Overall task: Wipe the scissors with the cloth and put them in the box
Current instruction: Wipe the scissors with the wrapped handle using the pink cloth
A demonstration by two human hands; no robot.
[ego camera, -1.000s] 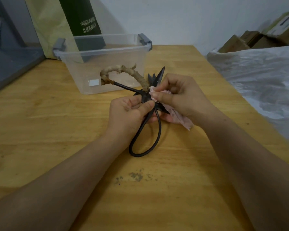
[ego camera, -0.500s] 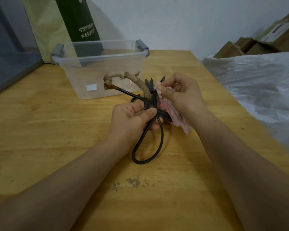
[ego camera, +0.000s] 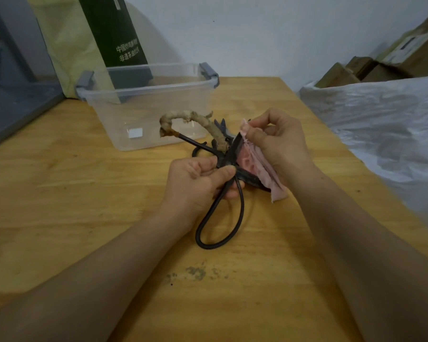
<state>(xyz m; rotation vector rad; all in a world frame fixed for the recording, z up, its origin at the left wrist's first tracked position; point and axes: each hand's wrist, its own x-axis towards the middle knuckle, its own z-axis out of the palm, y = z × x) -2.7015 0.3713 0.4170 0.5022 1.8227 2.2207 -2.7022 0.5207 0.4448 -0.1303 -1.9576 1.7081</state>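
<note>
My left hand (ego camera: 195, 181) grips a pair of black iron scissors (ego camera: 220, 218) near the pivot, their big loop handle hanging toward me over the table. My right hand (ego camera: 277, 144) pinches a pink cloth (ego camera: 257, 166) around the tip of the upper blade. A second pair of scissors (ego camera: 198, 122), with one handle wrapped in tan cord, lies on the table just behind, partly hidden by my hands. The clear plastic box (ego camera: 124, 95) with grey latches stands open at the back left, nothing visible inside.
The wooden table (ego camera: 84, 218) has a dark stain near the front middle. A green-and-black bag (ego camera: 114, 33) leans behind the box. A white plastic sheet (ego camera: 381, 124) and cardboard boxes (ego camera: 405, 58) fill the right side; a grey surface (ego camera: 15, 109) lies left.
My right hand has slid the cloth from near the pivot up along the blade to its tip. The left hand keeps its hold; the view has tilted slightly.
</note>
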